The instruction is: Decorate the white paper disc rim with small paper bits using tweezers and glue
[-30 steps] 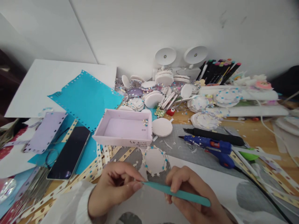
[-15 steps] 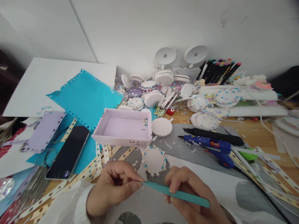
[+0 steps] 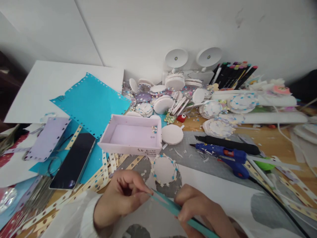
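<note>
My right hand point(image 3: 201, 206) is closed around a pair of teal tweezers point(image 3: 170, 205), whose two arms stand apart. The tweezer tips point left and reach the fingertips of my left hand point(image 3: 123, 191). Thumb and index finger of that hand are pinched together; whatever lies between them is too small to make out. Just beyond my hands, on the white sheet, rests a white disc point(image 3: 164, 169) ringed with small blue and cream pieces. Behind it stands a shallow lilac box point(image 3: 131, 150) with a few tiny pieces in its right end.
A blue glue gun point(image 3: 220, 153) and a black pen-like tool point(image 3: 230, 144) lie to the right. On the left are a phone point(image 3: 73, 162), a blue punched sheet point(image 3: 91, 102) and punched strips point(image 3: 86, 185). Several white discs point(image 3: 163, 104) are heaped at the back near markers point(image 3: 232, 77).
The tweezers' arms have spread apart, and my right hand has turned so that their back end points lower. My left hand keeps its pinch almost in place.
</note>
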Available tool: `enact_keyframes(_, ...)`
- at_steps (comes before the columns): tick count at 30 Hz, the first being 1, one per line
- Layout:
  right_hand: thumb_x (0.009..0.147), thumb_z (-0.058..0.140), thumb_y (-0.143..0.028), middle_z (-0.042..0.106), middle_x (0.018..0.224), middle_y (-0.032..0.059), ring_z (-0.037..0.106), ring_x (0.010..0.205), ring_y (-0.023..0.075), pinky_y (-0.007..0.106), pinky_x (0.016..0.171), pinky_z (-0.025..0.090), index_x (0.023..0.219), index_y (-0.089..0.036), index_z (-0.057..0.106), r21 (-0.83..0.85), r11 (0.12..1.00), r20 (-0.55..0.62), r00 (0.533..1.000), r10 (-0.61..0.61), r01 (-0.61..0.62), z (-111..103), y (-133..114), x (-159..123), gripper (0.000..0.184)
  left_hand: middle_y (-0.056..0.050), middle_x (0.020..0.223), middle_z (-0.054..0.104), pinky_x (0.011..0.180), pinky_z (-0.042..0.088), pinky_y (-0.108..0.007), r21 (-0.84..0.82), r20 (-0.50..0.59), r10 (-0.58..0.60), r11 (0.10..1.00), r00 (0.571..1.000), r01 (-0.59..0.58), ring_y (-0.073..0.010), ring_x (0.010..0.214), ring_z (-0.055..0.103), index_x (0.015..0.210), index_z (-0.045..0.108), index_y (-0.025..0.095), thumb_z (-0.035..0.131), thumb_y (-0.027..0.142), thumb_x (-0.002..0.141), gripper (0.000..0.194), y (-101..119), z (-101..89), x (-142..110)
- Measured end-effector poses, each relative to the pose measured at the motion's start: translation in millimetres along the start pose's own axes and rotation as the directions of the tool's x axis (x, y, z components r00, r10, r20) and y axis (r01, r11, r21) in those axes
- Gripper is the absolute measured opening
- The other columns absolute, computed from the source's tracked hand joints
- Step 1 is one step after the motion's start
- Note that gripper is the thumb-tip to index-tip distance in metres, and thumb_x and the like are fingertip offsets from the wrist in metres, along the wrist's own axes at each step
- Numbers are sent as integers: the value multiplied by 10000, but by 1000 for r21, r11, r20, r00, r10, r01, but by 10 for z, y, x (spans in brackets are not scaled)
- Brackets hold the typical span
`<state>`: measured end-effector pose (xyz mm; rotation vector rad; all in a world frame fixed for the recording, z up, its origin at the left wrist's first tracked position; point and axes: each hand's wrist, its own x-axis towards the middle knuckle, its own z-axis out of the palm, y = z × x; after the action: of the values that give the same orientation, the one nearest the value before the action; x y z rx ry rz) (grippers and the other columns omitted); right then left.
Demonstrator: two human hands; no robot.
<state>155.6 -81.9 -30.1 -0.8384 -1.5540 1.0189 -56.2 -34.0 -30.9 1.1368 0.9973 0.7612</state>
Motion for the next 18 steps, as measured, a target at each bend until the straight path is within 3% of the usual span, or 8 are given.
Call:
enact_keyframes(4,872,539,-236,544,834,20,516,528,97,194,460,427,984,-322,542,96,990,4,994,106,-105,15,-9,-63,141,44,448,382,409,236,-179,102,66,110,988,992,-116,-57,422,285,713,739,147,716,378,743,234,-15,-67,23)
enact_keyframes(9,892,509,-268,552,833,38,561,691,153,247,573,472,952,-300,546,121,984,-24,990,138,-134,-3,-7,-102,78,54,448,359,407,269,-193,203,163,216,947,963,-247,-67,412,284,817,751,167,669,298,782,158,-8,-129,41)
enact_keyframes(18,888,514,-204,571,834,39,588,713,148,257,619,495,980,-291,531,85,994,4,997,72,-72,-4,-5,-79,128,40,440,406,403,280,-190,182,95,189,962,977,-204,-68,408,316,758,748,170,714,292,747,126,5,-95,33)
